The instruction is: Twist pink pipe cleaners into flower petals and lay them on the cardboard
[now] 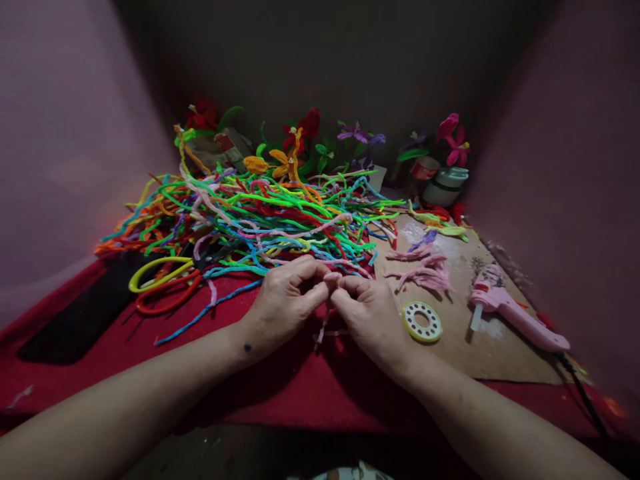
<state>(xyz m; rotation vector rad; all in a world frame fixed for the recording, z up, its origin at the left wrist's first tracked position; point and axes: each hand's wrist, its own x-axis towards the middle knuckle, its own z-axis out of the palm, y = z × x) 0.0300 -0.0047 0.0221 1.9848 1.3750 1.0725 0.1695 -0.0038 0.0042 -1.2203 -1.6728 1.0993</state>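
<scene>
Both hands meet over the front middle of the red cloth. My left hand pinches one side of a pink pipe cleaner, and my right hand pinches its other side. The pipe cleaner looks bent into a small folded piece, with a thin pink end hanging below the fingers. Just beyond my hands lies a large tangled heap of coloured pipe cleaners. To the right of my right hand, several shaped pink pipe cleaner pieces rest on a cardboard sheet.
Scissors with yellow and red handles and a black flat object lie left. On the cardboard are a round yellow-rimmed disc with holes and a pink glue gun, its cord trailing right. Pipe cleaner flowers and a jar stand behind.
</scene>
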